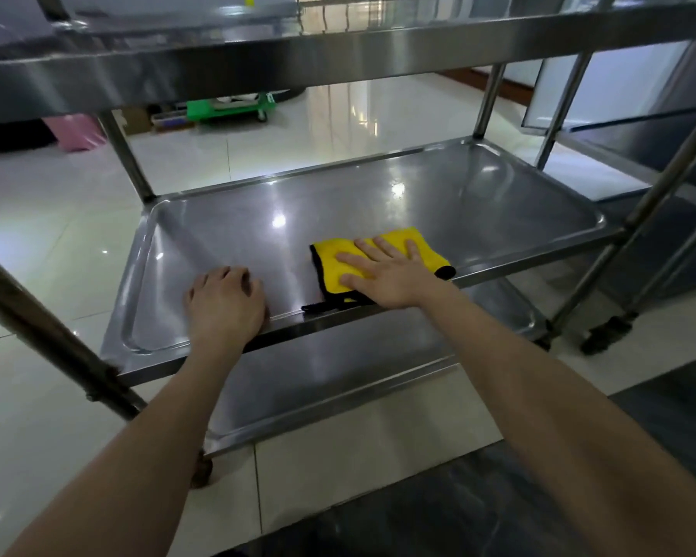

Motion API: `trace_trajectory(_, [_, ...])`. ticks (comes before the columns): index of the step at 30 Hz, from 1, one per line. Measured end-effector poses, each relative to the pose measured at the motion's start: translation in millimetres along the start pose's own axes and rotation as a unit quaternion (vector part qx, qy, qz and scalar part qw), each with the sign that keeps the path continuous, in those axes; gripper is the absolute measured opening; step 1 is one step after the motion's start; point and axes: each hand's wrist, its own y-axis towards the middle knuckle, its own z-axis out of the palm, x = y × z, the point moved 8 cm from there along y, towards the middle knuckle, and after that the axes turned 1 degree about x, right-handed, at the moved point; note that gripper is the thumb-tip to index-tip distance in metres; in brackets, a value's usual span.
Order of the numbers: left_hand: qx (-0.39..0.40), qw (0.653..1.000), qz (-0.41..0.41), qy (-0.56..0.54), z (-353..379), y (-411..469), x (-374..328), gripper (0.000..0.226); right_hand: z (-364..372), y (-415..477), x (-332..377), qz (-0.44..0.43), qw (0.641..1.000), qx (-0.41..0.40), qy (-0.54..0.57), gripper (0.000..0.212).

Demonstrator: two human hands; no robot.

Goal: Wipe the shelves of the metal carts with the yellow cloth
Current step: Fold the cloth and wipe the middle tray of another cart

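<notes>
1. Two bare forearms (559, 416) reach in from the near side, passing under the top shelf (258, 62) of a metal cart (125, 154).
2. Right hand (382, 271) lies flat, fingers straight and a little spread, pressing down on the yellow cloth (332, 267).
3. Yellow cloth, edged in black, sits folded on the middle shelf (338, 203) under that palm. Its uncovered part shows to the left of the hand and just past the fingertips. A black strip of it trails along the shelf's front rim, beside the thumb.
4. Left hand (226, 303) rests on the same front rim, off to the left of the right hand and apart from the cloth. Its fingers are curled with the tips on the steel, and it holds nothing that I can see.
5. Lower shelf (338, 379) lies beneath both wrists.
6. Out to the right of the right hand stands a second cart (639, 162), with a castor (603, 335) on the pale tiled floor (57, 235).
7. Well beyond the left hand, past the cart, a green trolley (234, 108) and a pink bag (77, 132) sit on the floor.
</notes>
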Motion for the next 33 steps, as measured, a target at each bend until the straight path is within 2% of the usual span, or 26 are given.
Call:
trace_trajectory(4, [-0.011,1.0,0.001,0.005,1,2,2,0.039,-19,-12,-108,0.082,0.997,0.007,-0.006,0.068])
trace_trajectory(7, [-0.028,0.999,-0.002,0.026,-2,1,0,0.041,-22,-15,-140,0.094,0.995,0.015,-0.019,0.07])
trace_trajectory(9, [-0.057,0.998,-0.002,0.013,-7,-2,-15,0.05,-19,-12,-138,0.081,0.996,0.011,-0.025,0.073])
trace_trajectory(11, [-0.07,0.997,-0.002,-0.036,-4,-3,-52,0.047,-16,-9,-132,0.067,0.997,0.012,-0.024,0.078])
trace_trajectory(16, [0.014,0.999,0.041,-0.01,55,13,-168,0.045,-18,15,-137,0.028,0.999,0.031,-0.014,0.082])
trace_trajectory(19, [0.028,0.998,0.034,0.042,68,21,-171,0.047,-31,52,-150,0.005,1.0,0.023,-0.013,0.08])
trace_trajectory(25, [0.048,0.995,0.043,0.074,74,26,-172,0.057,-65,174,-176,-0.002,1.0,0.028,-0.009,0.082])
trace_trajectory(29, [0.028,0.996,0.032,0.077,67,22,-172,0.058,-70,237,-149,-0.008,1.0,0.008,-0.004,0.081])
trace_trajectory(33, [0.015,0.997,0.029,0.074,64,22,-174,0.058,-66,251,-101,-0.04,0.999,0.013,-0.015,0.077])
